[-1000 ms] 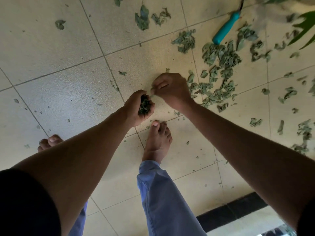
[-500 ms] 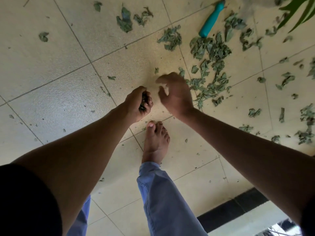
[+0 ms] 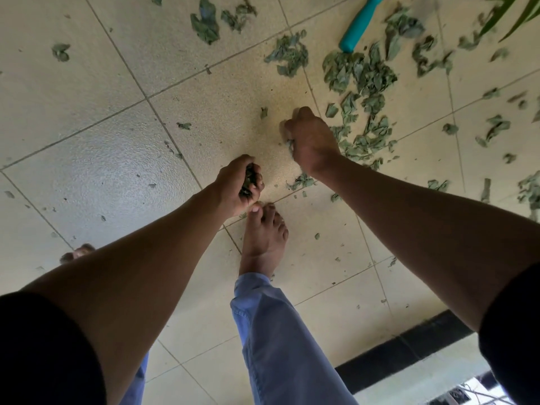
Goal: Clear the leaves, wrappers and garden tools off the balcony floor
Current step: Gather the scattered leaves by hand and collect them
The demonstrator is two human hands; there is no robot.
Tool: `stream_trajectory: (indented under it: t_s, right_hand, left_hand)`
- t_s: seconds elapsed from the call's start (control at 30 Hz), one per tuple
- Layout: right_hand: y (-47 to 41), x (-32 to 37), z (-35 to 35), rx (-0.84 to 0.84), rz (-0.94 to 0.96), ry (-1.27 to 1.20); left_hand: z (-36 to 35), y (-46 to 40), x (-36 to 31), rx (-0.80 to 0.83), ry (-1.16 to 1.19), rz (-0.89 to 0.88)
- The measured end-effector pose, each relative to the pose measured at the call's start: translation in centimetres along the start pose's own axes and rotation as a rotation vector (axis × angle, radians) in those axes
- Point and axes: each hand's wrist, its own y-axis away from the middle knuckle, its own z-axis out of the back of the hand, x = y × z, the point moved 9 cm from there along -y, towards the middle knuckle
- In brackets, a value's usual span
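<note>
Tiled floor [image 3: 87, 176], left hand [image 3: 236, 185] still clutching leaves [image 3: 249, 182], right hand [image 3: 309, 141] now down, curled on scraps [image 3: 290, 143]

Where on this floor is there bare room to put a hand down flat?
The tiles left of the left hand are nearly bare, with only small scraps, up to the lone leaf. It is crowded right of the right hand, where the leaf pile reaches the teal handle.

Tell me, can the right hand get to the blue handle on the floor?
Probably yes, with a stretch. The right hand is down at the leaves; the blue handle lies beyond them with only loose leaves between.
</note>
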Motion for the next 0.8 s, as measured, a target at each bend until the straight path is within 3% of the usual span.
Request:
stream_trajectory:
  t_s: [0.2,0.33,0.47,0.67,0.8]
  right_hand:
    - [2.4,0.5,1.6,-0.241,-0.129,-0.468]
    - [4.9,3.8,2.1,-0.294,-0.14,-0.747]
    - [6.6,6.8,2.0,-0.299,-0.123,-0.706]
    - [6.2,10.6,1.3,-0.158,0.04,-0.399]
    - [6.1,10.4,2.8,-0.249,0.065,-0.629]
  left_hand:
    - [0.1,0.0,0.4,0.026,0.063,0.005]
    - [-0.2,0.6,0.2,0.035,0.099,-0.01]
    - [-0.4,0.8,-0.7,0.066,0.06,-0.095]
    - [0.6,1.2,-2.5,0.134,0.011,-0.177]
    - [2.4,0.8,-3.1,0.059,0.016,-0.162]
